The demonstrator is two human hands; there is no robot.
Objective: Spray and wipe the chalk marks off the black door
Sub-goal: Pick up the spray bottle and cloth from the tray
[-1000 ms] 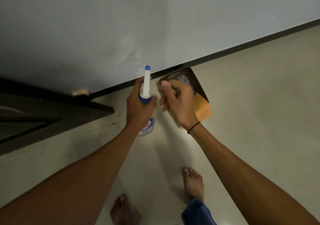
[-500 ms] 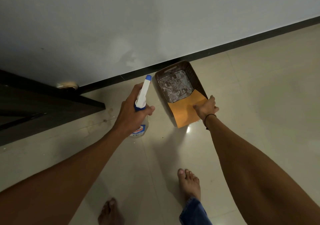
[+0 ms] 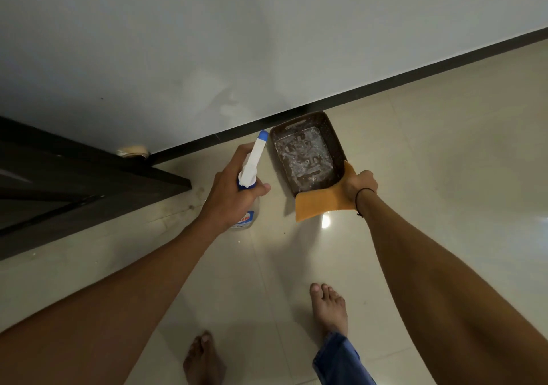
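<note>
My left hand (image 3: 229,195) grips a clear spray bottle (image 3: 248,177) with a white and blue nozzle, held above the floor near the wall. My right hand (image 3: 357,186) pinches an orange cloth (image 3: 318,203) that hangs over the near edge of a brown basket (image 3: 336,144) on the floor. The black door (image 3: 74,189) stands open at the left, its lower edge above the tiles. No chalk marks show on the part of the door in view.
A grey wall (image 3: 267,43) with a black skirting strip (image 3: 385,86) runs across the top. A round door stopper (image 3: 133,151) sits at the wall's foot by the door. My bare feet (image 3: 329,307) stand on the glossy beige tiles below.
My right hand has gone down from beside the bottle to the basket and taken hold of the orange cloth, pulling it off the rim. The left hand has lowered and tilted the bottle a little.
</note>
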